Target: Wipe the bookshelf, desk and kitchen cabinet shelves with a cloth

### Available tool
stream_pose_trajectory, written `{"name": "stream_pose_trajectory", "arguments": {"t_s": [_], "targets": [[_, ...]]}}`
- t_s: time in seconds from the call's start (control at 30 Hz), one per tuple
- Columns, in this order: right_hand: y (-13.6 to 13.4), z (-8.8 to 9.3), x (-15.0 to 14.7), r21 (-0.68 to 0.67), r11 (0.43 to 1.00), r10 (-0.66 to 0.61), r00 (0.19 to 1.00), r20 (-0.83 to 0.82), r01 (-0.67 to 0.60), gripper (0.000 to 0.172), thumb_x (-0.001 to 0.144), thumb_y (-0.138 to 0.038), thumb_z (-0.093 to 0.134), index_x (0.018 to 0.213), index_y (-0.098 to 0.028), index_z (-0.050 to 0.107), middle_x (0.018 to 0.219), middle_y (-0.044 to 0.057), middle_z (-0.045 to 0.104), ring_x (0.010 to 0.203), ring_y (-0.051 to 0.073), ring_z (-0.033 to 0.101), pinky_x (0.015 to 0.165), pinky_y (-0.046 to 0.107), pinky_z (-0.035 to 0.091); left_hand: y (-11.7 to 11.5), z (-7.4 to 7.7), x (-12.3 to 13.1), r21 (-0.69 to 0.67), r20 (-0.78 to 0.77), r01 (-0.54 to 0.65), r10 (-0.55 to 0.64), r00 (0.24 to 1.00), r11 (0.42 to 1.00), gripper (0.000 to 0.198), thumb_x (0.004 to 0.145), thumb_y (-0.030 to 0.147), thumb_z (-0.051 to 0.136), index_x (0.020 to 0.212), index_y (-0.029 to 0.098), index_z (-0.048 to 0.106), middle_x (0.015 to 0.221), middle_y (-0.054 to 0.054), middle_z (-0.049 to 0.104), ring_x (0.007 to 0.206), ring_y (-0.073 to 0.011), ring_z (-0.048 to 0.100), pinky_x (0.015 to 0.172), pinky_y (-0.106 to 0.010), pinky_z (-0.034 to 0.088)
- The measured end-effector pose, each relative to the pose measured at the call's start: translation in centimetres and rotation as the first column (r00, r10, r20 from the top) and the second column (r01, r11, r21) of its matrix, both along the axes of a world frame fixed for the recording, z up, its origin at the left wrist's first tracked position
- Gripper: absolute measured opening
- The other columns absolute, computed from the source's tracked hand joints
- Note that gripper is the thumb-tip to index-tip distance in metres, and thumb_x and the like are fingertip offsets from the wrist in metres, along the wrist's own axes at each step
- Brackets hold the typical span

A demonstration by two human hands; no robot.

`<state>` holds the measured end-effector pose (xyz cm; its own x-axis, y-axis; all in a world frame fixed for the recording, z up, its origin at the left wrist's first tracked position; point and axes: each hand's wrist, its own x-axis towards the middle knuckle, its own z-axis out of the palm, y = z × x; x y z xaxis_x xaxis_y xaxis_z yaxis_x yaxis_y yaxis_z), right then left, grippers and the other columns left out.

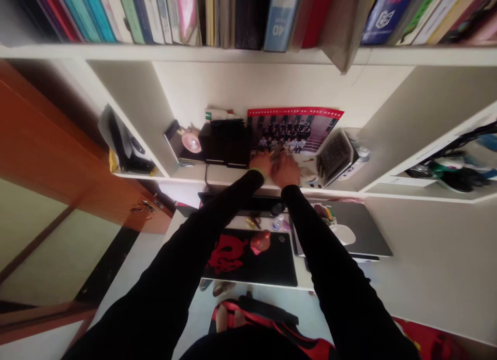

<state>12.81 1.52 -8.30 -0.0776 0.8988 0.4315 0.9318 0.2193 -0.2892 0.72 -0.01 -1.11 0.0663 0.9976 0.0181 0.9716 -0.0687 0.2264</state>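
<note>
Both arms, in black sleeves, reach forward to the shelf under the bookshelf. My left hand (261,163) is closed beside the black boxes (227,143), its fingers curled. Close to its right, my right hand (286,170) is closed too. Between the two hands is something small and brownish, too blurred to name. Behind them a group photo print (293,128) with a red top strip leans against the back wall, its lower edge partly hidden by my hands. A tilted desk calendar (337,155) and a few small items stand right of my right hand.
A row of books (155,18) fills the shelf above. A pink round object (191,141) stands left of the boxes. Below are a desk with a black-and-red mat (267,261), a grey laptop (363,228) and a white cup (343,235). An orange door (73,153) is at left.
</note>
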Motion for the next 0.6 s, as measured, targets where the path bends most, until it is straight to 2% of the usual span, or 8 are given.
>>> {"name": "stream_pose_trajectory", "arguments": {"t_s": [0.1, 0.2, 0.3, 0.4, 0.6], "targets": [[-0.4, 0.5, 0.0, -0.012, 0.999, 0.03, 0.998, 0.046, -0.03, 0.063, 0.104, -0.027, 0.043, 0.163, -0.01, 0.054, 0.157, 0.024, 0.063, 0.138, 0.04, 0.056, 0.115, 0.054, 0.043, -0.2, -0.4, 0.2, 0.014, 0.0, 0.001, -0.001, 1.0, 1.0, 0.054, 0.114, 0.023, 0.038, 0.165, 0.009, 0.046, 0.157, -0.026, 0.057, 0.14, -0.0331, 0.06, 0.112, -0.04, 0.05], [-0.7, 0.9, 0.0, -0.041, 0.998, 0.047, 0.996, 0.076, -0.044, 0.062, 0.106, -0.029, 0.04, 0.164, -0.014, 0.055, 0.16, 0.02, 0.062, 0.143, 0.041, 0.053, 0.118, 0.055, 0.041, -0.1, -1.0, 0.1, 0.02, -0.026, -0.001, 0.002, 1.0, 1.0, 0.061, 0.113, 0.02, 0.035, 0.172, 0.008, 0.035, 0.159, -0.026, 0.055, 0.14, -0.035, 0.057, 0.109, -0.041, 0.052], [-0.8, 1.1, 0.1, -0.079, 0.996, 0.057, 0.991, 0.12, -0.048, 0.063, 0.108, -0.029, 0.038, 0.167, -0.012, 0.052, 0.161, 0.02, 0.062, 0.146, 0.041, 0.051, 0.119, 0.056, 0.04, -0.3, -1.3, -0.1, 0.034, -0.09, 0.044, -0.041, 0.995, 0.998, 0.063, 0.113, 0.023, 0.034, 0.177, 0.019, 0.031, 0.157, -0.024, 0.055, 0.136, -0.0354, 0.059, 0.105, -0.043, 0.053], [-0.7, 1.2, 0.1, -0.111, 0.992, 0.08, 0.979, 0.187, -0.06, 0.061, 0.111, -0.03, 0.035, 0.166, -0.012, 0.054, 0.164, 0.019, 0.06, 0.149, 0.041, 0.048, 0.119, 0.055, 0.041, -0.7, -1.3, -0.3, 0.01, -0.126, 0.092, -0.09, 0.988, 0.996, 0.062, 0.114, 0.024, 0.033, 0.175, 0.028, 0.036, 0.154, -0.021, 0.056, 0.131, -0.0342, 0.063, 0.101, -0.042, 0.054], [-0.8, 1.3, 0.2, -0.113, 0.992, 0.082, 0.979, 0.189, -0.061, 0.058, 0.111, -0.031, 0.036, 0.159, -0.014, 0.063, 0.167, 0.016, 0.057, 0.154, 0.042, 0.044, 0.121, 0.057, 0.04, -0.8, -1.9, -0.2, 0.0, -0.089, 0.039, -0.039, 0.995, 0.999, 0.063, 0.11, 0.017, 0.031, 0.172, 0.009, 0.039, 0.154, -0.028, 0.053, 0.126, -0.034, 0.064, 0.1, -0.041, 0.056]]}}
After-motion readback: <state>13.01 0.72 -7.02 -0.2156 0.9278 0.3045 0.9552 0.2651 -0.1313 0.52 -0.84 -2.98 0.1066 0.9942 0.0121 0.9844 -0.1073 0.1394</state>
